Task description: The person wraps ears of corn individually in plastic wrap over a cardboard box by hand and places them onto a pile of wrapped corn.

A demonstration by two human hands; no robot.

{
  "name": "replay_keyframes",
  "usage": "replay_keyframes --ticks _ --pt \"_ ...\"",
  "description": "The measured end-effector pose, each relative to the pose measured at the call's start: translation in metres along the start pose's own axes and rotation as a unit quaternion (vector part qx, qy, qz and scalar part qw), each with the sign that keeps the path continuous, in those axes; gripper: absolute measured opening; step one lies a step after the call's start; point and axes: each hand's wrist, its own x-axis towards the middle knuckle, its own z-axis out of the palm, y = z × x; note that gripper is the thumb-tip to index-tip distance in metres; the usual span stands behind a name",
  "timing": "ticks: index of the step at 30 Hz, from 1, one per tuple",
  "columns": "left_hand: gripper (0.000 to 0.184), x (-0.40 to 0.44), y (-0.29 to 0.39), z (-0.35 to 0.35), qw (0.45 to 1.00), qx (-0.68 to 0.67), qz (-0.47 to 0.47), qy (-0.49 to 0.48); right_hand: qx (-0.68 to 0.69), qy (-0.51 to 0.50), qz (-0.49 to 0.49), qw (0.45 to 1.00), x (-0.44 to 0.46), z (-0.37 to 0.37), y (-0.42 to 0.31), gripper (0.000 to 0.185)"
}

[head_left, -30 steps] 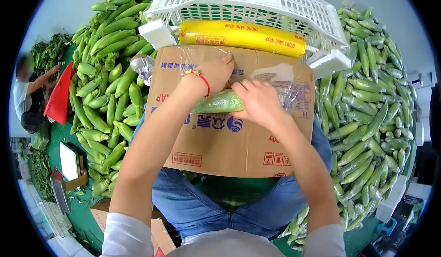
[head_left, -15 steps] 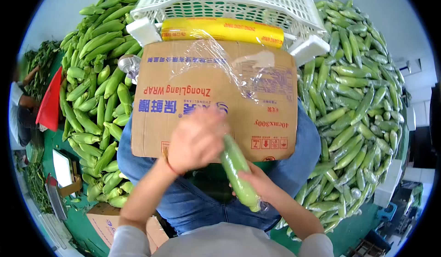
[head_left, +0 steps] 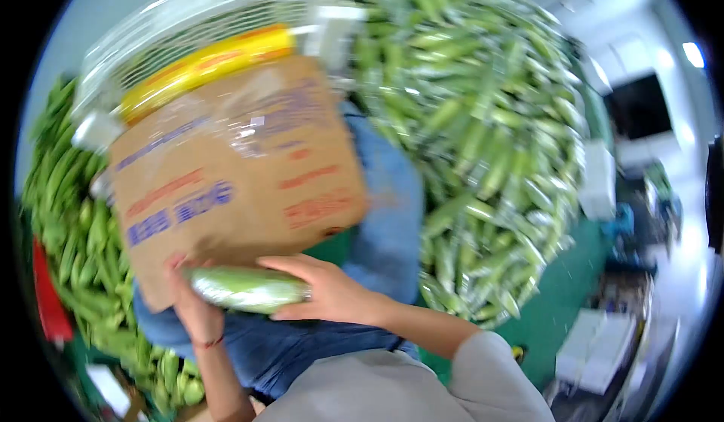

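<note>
While one ear of corn [head_left: 249,290] is carried between two hands, one cardboard box [head_left: 249,188] lies ahead of it, printed side up. One yellow film roll [head_left: 207,69] lies along the far edge of the box, and two white blocks stand at its ends: the left block [head_left: 98,131] near the far left corner, the right block [head_left: 328,33] near the far right corner. One white crate [head_left: 181,7] is positioned beyond the roll. Two piles flank the box: green ears [head_left: 83,248] off the left edge and film-covered ears [head_left: 483,143] off the right edge. The ears in each pile are too many and too blurred to count.

The right hand [head_left: 320,290] grips the right end of the ear, with one digit extended above it and the others below; its forearm runs in from the lower right. The left hand [head_left: 194,297] is raised, fingers pointing up, and touches the left end; blur hides whether it grips as well. A red band [head_left: 207,343] encircles the left wrist.

The ear lies nearly level, at the near edge of the box close to the near left corner, above the blue trousers [head_left: 385,196]. Its surface is pale green with bright white glints, consistent with clear film. Further clear film [head_left: 249,131] covers part of the upper face of the box, toward the far edge
</note>
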Motion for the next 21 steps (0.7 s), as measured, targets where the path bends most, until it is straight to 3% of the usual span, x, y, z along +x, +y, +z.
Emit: replay_keyframes --ticks 1,2,4,6,8,10,11,13,15,16,18,20,21 --pt "0.031 -0.002 -0.009 -0.015 0.999 -0.009 -0.018 -0.048 -0.022 0.043 0.021 0.999 -0.001 -0.012 -0.011 0.059" --pt "0.028 -0.005 -0.016 -0.023 0.996 -0.020 -0.027 -0.085 -0.021 0.121 -0.017 0.992 -0.001 -0.017 -0.018 0.040" --pt "0.039 -0.032 -0.002 -0.013 0.979 0.029 -0.180 -0.091 -0.093 0.217 -0.203 0.950 0.010 -0.038 -0.014 0.023" --pt "0.049 -0.054 -0.008 -0.017 0.932 0.054 -0.327 -0.150 0.142 0.155 -0.242 0.947 0.035 -0.040 -0.012 0.021" --pt "0.058 -0.073 -0.010 -0.007 0.920 0.089 -0.351 -0.151 0.316 0.092 -0.204 0.922 0.035 -0.046 -0.024 0.023" --pt "0.060 -0.074 -0.008 -0.019 0.918 0.037 -0.332 -0.214 0.430 0.030 -0.095 0.898 0.021 -0.053 -0.042 0.029" --pt "0.062 -0.078 0.004 -0.003 0.944 0.126 -0.178 -0.249 0.413 0.056 -0.068 0.906 0.015 -0.059 -0.042 0.042" --pt "0.070 -0.089 0.023 0.041 0.906 0.280 0.143 -0.284 0.464 0.241 -0.111 0.845 0.010 -0.057 -0.029 0.043" --pt "0.077 -0.080 0.020 0.064 0.810 0.371 0.274 -0.363 0.481 0.406 -0.150 0.762 0.003 -0.048 -0.034 0.052" --pt "0.082 -0.072 0.019 0.079 0.750 0.408 0.339 -0.396 0.482 0.419 -0.113 0.761 -0.010 -0.035 -0.024 0.051" --pt "0.078 -0.086 0.038 0.139 0.679 0.450 0.332 -0.476 0.470 0.456 -0.046 0.754 -0.042 -0.019 0.011 0.048" --pt "0.075 -0.088 0.022 0.160 0.595 0.407 0.396 -0.569 0.443 0.508 -0.004 0.739 -0.079 -0.043 0.031 0.047" --pt "0.071 -0.089 0.023 0.166 0.579 0.389 0.445 -0.561 0.507 0.505 0.008 0.698 -0.102 -0.066 0.051 0.051"
